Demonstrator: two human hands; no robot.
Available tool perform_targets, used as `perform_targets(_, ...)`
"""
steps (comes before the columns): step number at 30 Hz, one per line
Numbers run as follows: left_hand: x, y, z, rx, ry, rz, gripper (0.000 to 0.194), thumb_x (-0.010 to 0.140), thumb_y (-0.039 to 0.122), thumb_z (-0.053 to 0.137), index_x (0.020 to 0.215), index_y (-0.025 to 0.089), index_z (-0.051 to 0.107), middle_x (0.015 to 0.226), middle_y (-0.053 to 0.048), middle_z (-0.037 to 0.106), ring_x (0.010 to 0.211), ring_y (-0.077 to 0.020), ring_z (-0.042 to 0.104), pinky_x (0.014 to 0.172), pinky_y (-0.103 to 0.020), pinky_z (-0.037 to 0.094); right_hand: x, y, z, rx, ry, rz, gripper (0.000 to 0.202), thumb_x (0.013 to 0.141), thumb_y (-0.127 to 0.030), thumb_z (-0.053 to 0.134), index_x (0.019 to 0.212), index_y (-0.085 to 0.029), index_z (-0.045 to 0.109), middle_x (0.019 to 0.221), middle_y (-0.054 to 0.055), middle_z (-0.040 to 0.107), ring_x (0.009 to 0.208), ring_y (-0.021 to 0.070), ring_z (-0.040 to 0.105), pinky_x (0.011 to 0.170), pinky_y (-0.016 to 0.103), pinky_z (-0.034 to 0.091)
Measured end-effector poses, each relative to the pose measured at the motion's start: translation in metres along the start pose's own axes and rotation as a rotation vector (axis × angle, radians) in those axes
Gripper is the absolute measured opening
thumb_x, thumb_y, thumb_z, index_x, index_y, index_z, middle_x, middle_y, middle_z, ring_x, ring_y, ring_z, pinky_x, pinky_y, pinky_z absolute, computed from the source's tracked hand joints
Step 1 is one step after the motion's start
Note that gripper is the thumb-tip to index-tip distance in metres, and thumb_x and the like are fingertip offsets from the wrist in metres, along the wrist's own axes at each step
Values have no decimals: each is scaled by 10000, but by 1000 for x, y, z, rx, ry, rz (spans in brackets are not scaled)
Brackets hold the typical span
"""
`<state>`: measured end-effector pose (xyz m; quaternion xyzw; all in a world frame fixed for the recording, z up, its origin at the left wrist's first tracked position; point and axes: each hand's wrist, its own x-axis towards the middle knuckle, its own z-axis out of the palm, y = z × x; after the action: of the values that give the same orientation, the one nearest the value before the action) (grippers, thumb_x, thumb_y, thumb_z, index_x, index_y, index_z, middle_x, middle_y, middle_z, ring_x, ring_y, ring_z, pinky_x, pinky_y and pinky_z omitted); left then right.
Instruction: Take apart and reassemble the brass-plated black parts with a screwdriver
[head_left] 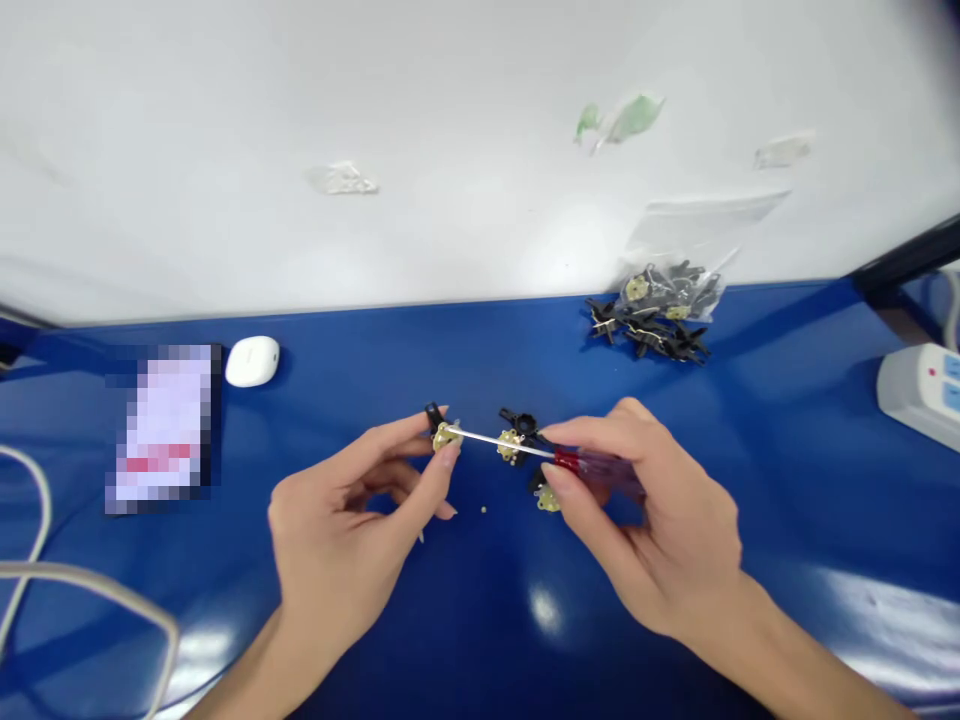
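Note:
Between thumb and fingers, my left hand (352,510) pinches a small black plastic part with a round yellowish plate (444,437). My right hand (652,510) is closed around the dark red handle of a screwdriver (504,443). The thin metal shaft points left, and its tip meets the yellowish plate. Under the shaft on the blue table lies another yellowish plate (510,446), close to a black plastic part (526,423). A further yellowish plate (549,497) lies by my right thumb, partly covered. One tiny pale piece (484,510) rests between my hands.
At the back right, a clear plastic bag (705,240) holds black and yellowish parts, with loose black parts (652,335) in front. A phone (169,425) with a blurred screen, a white case (253,361) and a pale cable (97,578) are leftward. A white power strip (919,385) stands right.

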<state>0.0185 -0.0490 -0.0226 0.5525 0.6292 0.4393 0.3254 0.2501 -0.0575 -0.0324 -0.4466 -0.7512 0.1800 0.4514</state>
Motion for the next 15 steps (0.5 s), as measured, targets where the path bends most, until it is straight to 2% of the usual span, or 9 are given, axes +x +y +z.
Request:
perform_targets(4,-1,-1,2,24,19,34,193,921,332,967,1105,307,916,806,72,871,531,-138,806,479,-224,645,0,-3,-4,-111,3,-10,76,1140,-155,689,1196,-204,702,909,1,725,802,157,592,677,286,519)
perform_targets(7,-1,-2,2,64,36,59,196,894,339,974,1077,300,918,739,81,842,476,-129,749,493,-249,651,1,-3,-7,-199,1,-80,79,1151,-166,695,1223,-185,722,864,3,746,777,168,580,659,295,513)
perform_targets(10,-1,-2,0,104,69,83,199,891,350,967,1081,310,922,735,79,841,497,-145,750,549,-284,678,3,-4,-8,-186,-12,-133,105,1145,-145,704,1243,-176,720,920,14,799,750,153,596,646,281,529)
perform_targets(13,-1,-2,-2,192,134,155,202,932,385,944,1127,339,921,776,65,858,598,-187,798,643,-332,716,4,-2,-10,-157,-52,-107,119,1144,-162,696,1259,-190,709,920,17,800,772,172,618,649,295,553)
perform_targets(15,-2,-3,-3,260,148,211,192,964,408,922,1147,349,919,780,59,856,603,-189,774,684,-356,717,4,-1,-13,-179,-98,-76,143,1148,-196,684,1291,-204,699,904,22,779,803,198,639,639,315,559)
